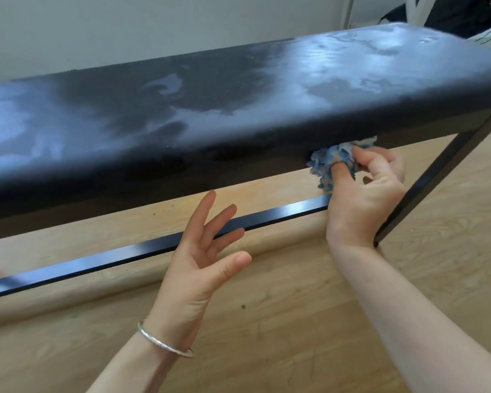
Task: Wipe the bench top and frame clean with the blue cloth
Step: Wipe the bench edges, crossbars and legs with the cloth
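The black padded bench top (pixel 210 103) runs across the view, with pale damp streaks over its surface. My right hand (pixel 366 191) grips the crumpled blue cloth (pixel 329 160) and holds it against the underside of the top's front edge, near the right end. My left hand (pixel 201 251) hovers with straight, spread fingers in front of the frame's low black crossbar (pixel 111 259), holding nothing. A silver bangle sits on my left wrist. The black right front leg (pixel 437 177) slants down beside my right hand.
Light wooden floor (pixel 295 321) lies under and in front of the bench. A pale wall stands behind it. At the top right are a white frame (pixel 417 7) and dark objects (pixel 459 12).
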